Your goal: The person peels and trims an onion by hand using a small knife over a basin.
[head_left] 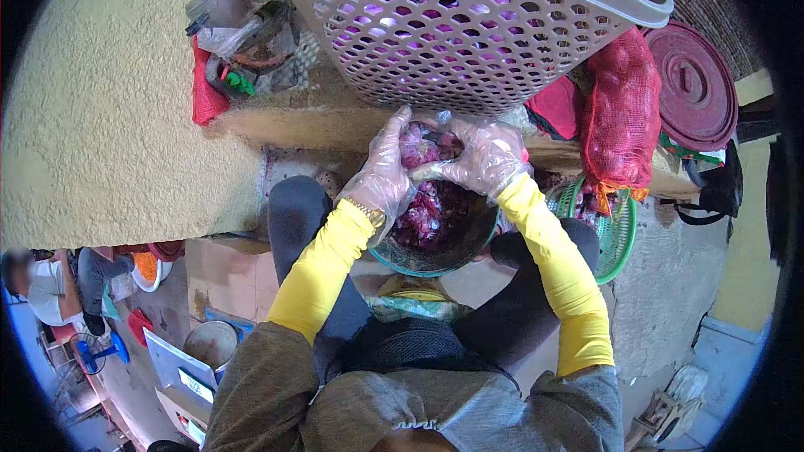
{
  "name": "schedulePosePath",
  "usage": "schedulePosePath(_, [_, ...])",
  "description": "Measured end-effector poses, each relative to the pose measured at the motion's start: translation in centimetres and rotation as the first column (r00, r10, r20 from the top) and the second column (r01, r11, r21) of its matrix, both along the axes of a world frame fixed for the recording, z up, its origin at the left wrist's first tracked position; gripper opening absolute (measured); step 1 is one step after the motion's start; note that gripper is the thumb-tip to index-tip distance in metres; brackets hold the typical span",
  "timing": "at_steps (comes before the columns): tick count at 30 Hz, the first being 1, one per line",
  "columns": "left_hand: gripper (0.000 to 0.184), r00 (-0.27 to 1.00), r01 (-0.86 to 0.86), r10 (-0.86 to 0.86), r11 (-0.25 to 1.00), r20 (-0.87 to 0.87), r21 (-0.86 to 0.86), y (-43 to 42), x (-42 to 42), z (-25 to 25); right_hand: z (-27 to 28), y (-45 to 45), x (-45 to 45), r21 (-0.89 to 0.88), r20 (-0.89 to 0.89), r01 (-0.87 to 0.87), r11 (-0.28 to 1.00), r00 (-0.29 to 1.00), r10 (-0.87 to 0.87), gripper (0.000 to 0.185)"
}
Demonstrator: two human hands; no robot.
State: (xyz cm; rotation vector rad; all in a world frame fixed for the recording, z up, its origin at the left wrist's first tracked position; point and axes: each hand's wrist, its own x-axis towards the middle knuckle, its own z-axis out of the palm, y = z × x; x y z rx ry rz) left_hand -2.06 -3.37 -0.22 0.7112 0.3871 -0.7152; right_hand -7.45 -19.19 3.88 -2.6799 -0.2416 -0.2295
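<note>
Above a dark round basin (479, 241), my two hands meet, both in clear plastic gloves with yellow sleeves behind them. My left hand (383, 166) is closed on a red onion (421, 144), its thumb side pointing up. From the other side my right hand (484, 157) presses in with curled fingers, close to the onion. A small dark shape shows between the hands, but what the right fingers hold is hidden. Purple onion skins and pieces (427, 216) fill the basin between my knees.
A large perforated crate (469, 42) with purple contents stands ahead on a ledge (293, 127). To the right are a full red mesh sack (621, 113), a maroon lid (688, 75) and a green basket (618, 238). Another person (50, 285) sits at far left, near a scale (180, 372).
</note>
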Motion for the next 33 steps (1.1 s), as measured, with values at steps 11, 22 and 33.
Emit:
schedulePosePath(11, [0.035, 0.994, 0.047, -0.037, 0.994, -0.100, 0.096, 0.0, 0.0, 0.0, 0.1, 0.6, -0.4, -0.120, -0.104, 0.012, 0.993, 0.994, -0.024, 0.070])
schedulePosePath(22, [0.030, 0.996, -0.070, 0.067, 0.997, 0.060, 0.042, -0.1, -0.8, -1.1, -1.3, 1.3, -0.4, -0.066, -0.238, 0.074, 0.995, 0.967, -0.088, 0.072])
schedulePosePath(33, [0.040, 0.999, -0.024, 0.028, 0.991, 0.034, -0.130, 0.6, -0.2, -1.0, -0.5, 0.1, -0.4, -0.126, -0.226, 0.034, 0.991, 0.972, -0.062, 0.071])
